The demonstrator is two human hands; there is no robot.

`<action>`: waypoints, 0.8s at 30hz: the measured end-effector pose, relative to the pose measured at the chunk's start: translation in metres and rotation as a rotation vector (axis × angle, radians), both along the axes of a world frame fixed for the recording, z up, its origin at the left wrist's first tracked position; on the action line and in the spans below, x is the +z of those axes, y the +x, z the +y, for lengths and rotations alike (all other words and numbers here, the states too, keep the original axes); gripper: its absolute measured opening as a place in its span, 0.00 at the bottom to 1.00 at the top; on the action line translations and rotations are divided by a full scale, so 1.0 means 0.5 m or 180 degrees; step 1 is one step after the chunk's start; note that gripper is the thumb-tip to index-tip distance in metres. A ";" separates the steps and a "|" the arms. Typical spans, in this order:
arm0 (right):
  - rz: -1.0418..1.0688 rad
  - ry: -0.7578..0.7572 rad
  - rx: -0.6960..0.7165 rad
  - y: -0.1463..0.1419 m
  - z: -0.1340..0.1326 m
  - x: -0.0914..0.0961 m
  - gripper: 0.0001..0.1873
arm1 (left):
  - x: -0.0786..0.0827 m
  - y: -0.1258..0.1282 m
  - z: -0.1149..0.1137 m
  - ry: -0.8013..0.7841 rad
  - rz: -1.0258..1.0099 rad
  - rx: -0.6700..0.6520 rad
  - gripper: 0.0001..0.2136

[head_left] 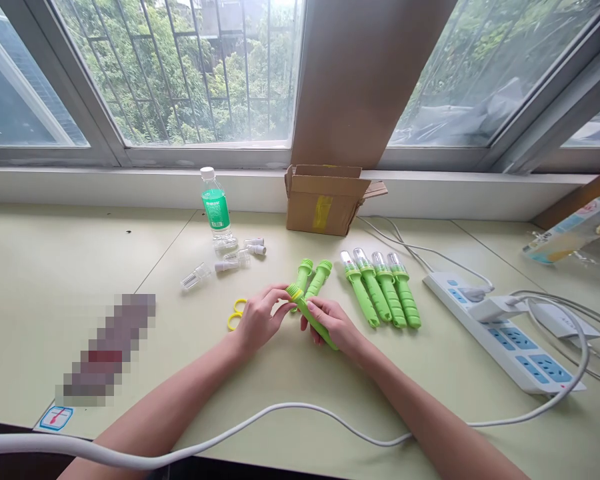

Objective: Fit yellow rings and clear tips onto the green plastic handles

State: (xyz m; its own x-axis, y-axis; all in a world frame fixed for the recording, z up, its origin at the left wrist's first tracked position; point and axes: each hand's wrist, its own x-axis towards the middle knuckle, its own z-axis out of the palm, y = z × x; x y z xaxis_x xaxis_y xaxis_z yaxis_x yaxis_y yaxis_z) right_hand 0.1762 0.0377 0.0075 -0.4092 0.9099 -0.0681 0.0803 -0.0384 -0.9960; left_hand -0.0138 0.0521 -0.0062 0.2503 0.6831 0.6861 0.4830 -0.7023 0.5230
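Note:
My right hand (336, 325) is wrapped round a green plastic handle (314, 321), which is tilted with its ribbed end up and to the left. Around its neck, just below that end, is a yellow band (296, 293). The fingers of my left hand (263, 319) pinch at this ribbed end; exactly what they grip is partly hidden. Just behind lie two similar green handles (320, 279) with no clear caps. Two yellow rings (235, 321) rest on the table beside my left hand. To the right, several green handles with clear caps (380, 290) lie in a row.
Clear caps and small white cylinders (233, 261) lie near a water bottle (215, 207). A cardboard box (325, 203) stands by the window. On the right is a power strip (500, 333) with cables; a white cable (280, 407) crosses in front, over my forearms.

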 end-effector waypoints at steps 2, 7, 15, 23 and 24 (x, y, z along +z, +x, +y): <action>-0.0010 -0.0029 0.0010 0.002 0.000 0.001 0.19 | 0.002 0.000 0.000 -0.0045 -0.0007 -0.0038 0.04; 0.0010 -0.0119 0.0036 0.007 0.003 0.000 0.20 | 0.002 -0.001 0.002 -0.0193 0.0008 -0.0157 0.04; 0.0023 -0.0186 0.0045 0.006 0.002 0.004 0.21 | -0.001 0.000 0.001 -0.0171 -0.0004 -0.0139 0.04; 0.0024 -0.0219 0.0039 0.006 0.003 0.004 0.21 | -0.004 -0.001 0.004 -0.0164 -0.0074 -0.0136 0.03; 0.0028 -0.0214 0.0040 0.006 0.003 0.004 0.21 | -0.005 -0.002 0.004 -0.0171 -0.0054 -0.0128 0.03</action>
State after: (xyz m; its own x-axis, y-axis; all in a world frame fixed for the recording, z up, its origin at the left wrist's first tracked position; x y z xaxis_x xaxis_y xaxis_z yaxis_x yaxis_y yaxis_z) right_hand 0.1792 0.0391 0.0092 -0.4214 0.8982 -0.1253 0.0725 -0.1043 -0.9919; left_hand -0.0146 0.0543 -0.0086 0.2671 0.7086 0.6531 0.4456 -0.6917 0.5683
